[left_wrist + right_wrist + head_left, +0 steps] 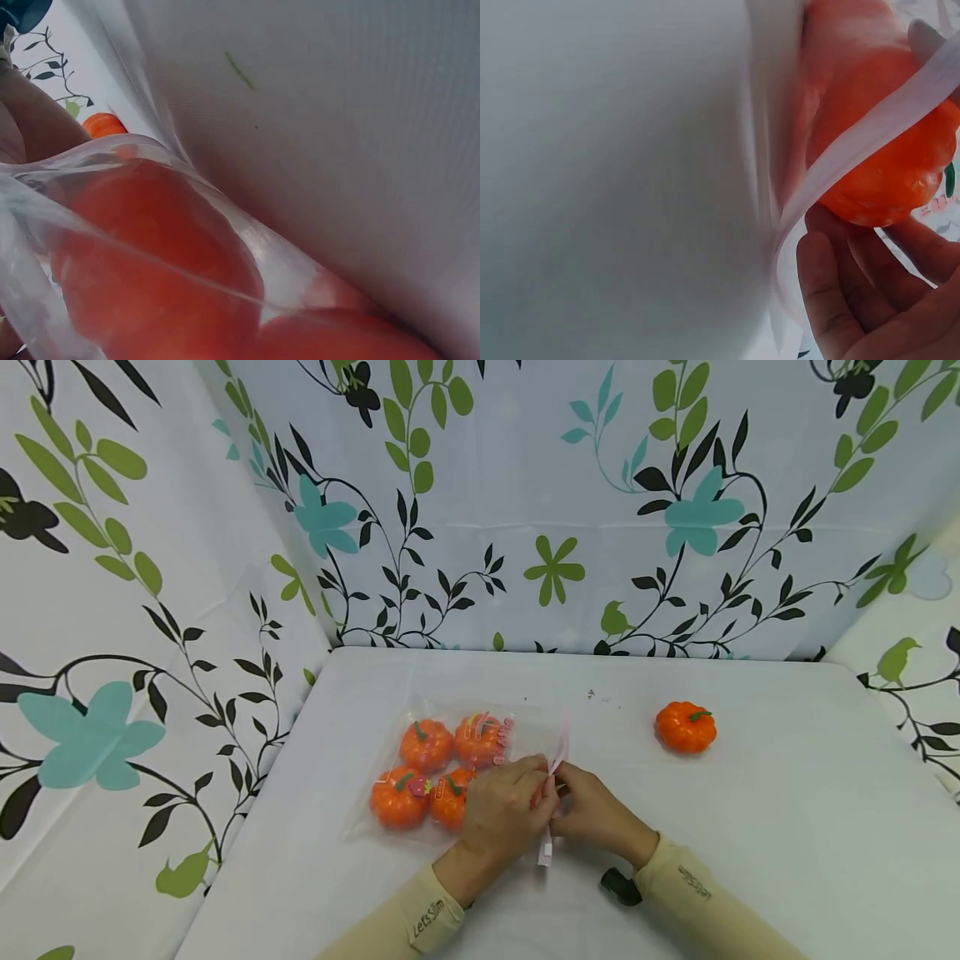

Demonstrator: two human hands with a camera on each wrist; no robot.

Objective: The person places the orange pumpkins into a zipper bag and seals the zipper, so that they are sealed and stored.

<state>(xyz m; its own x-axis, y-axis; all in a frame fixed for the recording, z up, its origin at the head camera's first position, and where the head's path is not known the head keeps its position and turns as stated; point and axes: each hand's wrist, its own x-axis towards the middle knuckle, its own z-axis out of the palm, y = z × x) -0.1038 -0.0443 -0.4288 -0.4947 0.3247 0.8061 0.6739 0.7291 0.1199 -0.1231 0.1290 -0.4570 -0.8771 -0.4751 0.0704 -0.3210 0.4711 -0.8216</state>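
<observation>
Cream sleeves (712,902) read "LetsSlim"; both hands (506,806) (600,814) pinch the clear bag (528,722) at its edge.

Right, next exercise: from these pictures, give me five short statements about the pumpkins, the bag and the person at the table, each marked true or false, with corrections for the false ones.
1. One loose pumpkin lies outside the bag. True.

2. In the head view, the bag is to the right of the loose pumpkin. False: it is to the left.

3. Four bagged pumpkins show in the head view. True.

4. The left grip and right grip are far apart. False: they are close together, at the bag's edge.

5. The sleeves bear dark lettering. True.
</observation>
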